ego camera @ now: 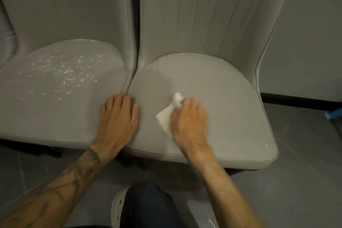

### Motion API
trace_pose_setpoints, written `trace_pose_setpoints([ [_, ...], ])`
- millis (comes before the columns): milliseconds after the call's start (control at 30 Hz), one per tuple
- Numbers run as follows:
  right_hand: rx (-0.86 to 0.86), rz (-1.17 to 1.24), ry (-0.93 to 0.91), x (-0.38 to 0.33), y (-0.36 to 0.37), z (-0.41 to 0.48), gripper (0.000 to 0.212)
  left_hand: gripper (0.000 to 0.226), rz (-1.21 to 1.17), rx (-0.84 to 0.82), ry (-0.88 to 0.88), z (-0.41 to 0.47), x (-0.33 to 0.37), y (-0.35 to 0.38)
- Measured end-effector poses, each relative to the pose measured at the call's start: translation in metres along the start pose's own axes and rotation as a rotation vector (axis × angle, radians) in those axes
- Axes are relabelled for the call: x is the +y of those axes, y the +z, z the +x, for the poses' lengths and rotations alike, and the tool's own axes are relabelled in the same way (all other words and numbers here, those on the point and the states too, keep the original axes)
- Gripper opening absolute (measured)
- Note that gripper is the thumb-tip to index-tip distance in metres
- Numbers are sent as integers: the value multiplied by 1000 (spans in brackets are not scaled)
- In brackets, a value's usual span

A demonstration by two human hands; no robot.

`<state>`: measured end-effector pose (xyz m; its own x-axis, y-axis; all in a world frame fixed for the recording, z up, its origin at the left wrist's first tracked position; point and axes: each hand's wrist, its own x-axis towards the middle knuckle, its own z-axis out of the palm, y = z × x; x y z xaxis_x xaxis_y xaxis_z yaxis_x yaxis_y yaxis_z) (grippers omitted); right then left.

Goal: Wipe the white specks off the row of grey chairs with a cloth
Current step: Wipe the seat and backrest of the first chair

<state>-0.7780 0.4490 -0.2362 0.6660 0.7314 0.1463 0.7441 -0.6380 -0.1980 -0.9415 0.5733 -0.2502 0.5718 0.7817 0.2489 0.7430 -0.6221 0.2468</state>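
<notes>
Two grey chairs fill the frame side by side, their seats touching along a seam in the centre, and a sliver of more grey upholstery (6,42) shows at the far left edge. The left chair (61,116) carries a wide scatter of white specks (61,72), too many to count, across the rear half of its seat at centre left. The right chair (222,98) has a nearly clean seat, with only one or two pale flecks near its front right corner. One white cloth (164,116) lies crumpled on the right chair's seat, just right of the frame's centre, and the right hand (188,122) presses it down, its grip closed around the cloth's upper edge with the fingers curled. The left hand (118,118) rests flat across the seam between the two seats, its grip apart, fingers straight and holding nothing. At the bottom centre, one white perforated shoe (116,207) and one dark trouser leg (148,205) stand on the grey floor (296,172). One blue object (333,114) pokes in at the right edge, below a pale wall (314,24).
</notes>
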Motion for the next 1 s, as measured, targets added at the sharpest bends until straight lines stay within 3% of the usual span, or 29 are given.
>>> trace_pose_setpoints([
  [133, -6, 64, -299, -14, 5, -34, 32, 55, 0, -26, -55, 1, 16, 3],
  [300, 55, -85, -9, 111, -22, -2, 28, 50, 5, 27, -74, -2, 21, 6],
  [400, 141, -91, 143, 123, -25, 2, 27, 48, -8, 52, -84, -2, 21, 7],
  [467, 108, -45, 92, 81, -17, -13, 27, 46, -17, 71, -88, -2, 21, 9],
  [567, 53, 68, -129, 35, -2, -43, 27, 46, -21, 79, -92, 0, 20, 11],
  [667, 74, 31, -177, 87, -15, -34, 28, 46, -21, 97, -92, -1, 20, 13],
  [767, 88, -91, 35, 176, -38, -15, 29, 46, -26, 107, -90, -1, 20, 14],
  [833, 119, -77, 152, 198, -46, -12, 29, 46, -16, 112, -95, -1, 19, 15],
  [900, 140, -82, 110, 180, -37, -24, 26, 46, -16, 129, -84, -2, 18, 15],
  [1000, 85, -3, -111, 157, -29, -49, 24, 45, -18, 144, -78, -2, 16, 18],
])
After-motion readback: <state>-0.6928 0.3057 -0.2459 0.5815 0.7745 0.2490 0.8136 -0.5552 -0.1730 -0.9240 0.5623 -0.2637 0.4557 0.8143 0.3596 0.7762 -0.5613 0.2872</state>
